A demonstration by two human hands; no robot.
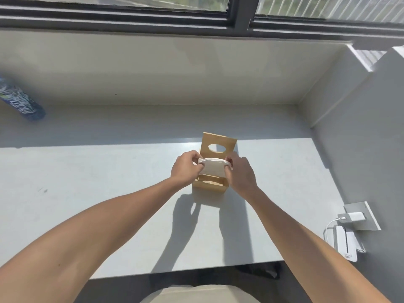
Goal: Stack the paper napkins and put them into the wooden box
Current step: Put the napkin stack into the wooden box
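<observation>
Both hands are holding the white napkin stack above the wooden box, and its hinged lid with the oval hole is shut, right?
Not quite. The head view shows the lid with the oval hole standing open. Both hands, left and right, do hold the white paper napkin stack above the light wooden box.

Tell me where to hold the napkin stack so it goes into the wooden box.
Hold the napkin stack by its two short ends, left hand from the left and right hand from the right, as now. It is soft and sags, so end grips keep it flat, and the box opens upward below it, lid tilted back.
</observation>
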